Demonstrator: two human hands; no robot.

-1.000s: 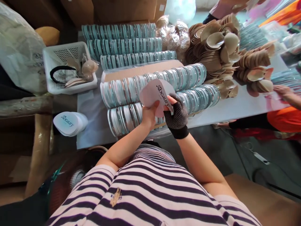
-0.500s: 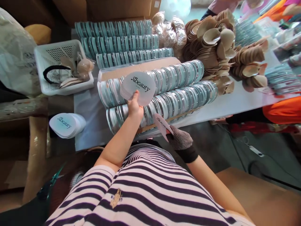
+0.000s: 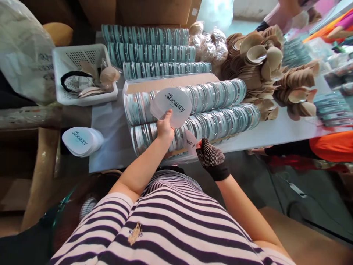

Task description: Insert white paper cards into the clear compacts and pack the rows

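A fanned stack of rounded white cards [image 3: 176, 101] printed "beauty" is gripped in my bare left hand [image 3: 166, 129], thumb on top. My right hand [image 3: 210, 152], in a dark dotted glove with bare fingertips, pinches a single card [image 3: 190, 142] of the same kind by its right edge. That card is tilted and partly out of sight behind the near row of clear round packs [image 3: 220, 121] or beside it; I cannot tell whether it touches them. Another row of round packs [image 3: 220, 94] lies just beyond, under the card stack.
A second stack of cards [image 3: 79, 141] sits at the table's left end. Behind it stands a white basket [image 3: 85, 99] holding a black band and beige cups. More packs [image 3: 160, 53] line the back; beige cup stacks [image 3: 250, 66] stand right. An orange-clothed person [image 3: 331, 147] is at right.
The single card in my right hand has moved left and up, partly into the near row of packs. My left hand still holds its stack. The whole view has shifted slightly.
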